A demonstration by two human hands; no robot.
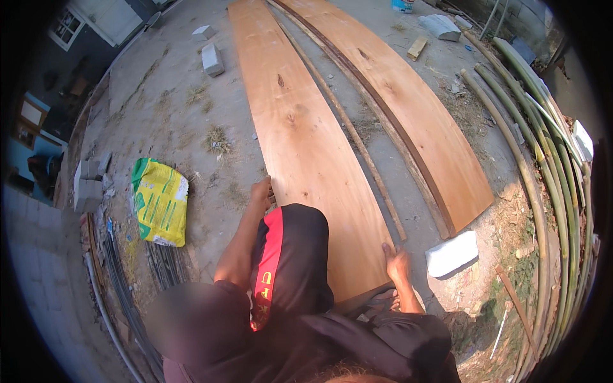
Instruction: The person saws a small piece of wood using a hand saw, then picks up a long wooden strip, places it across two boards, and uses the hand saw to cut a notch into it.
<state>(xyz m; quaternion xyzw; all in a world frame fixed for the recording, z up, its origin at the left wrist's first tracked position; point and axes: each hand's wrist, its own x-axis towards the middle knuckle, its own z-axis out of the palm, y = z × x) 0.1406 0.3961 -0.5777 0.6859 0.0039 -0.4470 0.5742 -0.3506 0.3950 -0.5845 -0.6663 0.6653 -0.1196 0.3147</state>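
A long, wide reddish-brown wooden plank (306, 147) stretches away in front of me, its near end beside my knee. My left hand (262, 193) is at the plank's left edge, fingers curled against it. Near the close right corner, my right hand (397, 263) grips the other edge, thumb on top and fingers partly hidden below. My bent knee in black trousers with a red stripe (273, 236) covers part of the near left side of the plank.
A second plank (408, 96) lies to the right, with a thin wooden strip (357, 137) between. White blocks (452, 254) (212, 59) stand around. A yellow-green sack (161, 203) lies left, near dark rods (118, 268). Bamboo poles (543, 153) line the right side.
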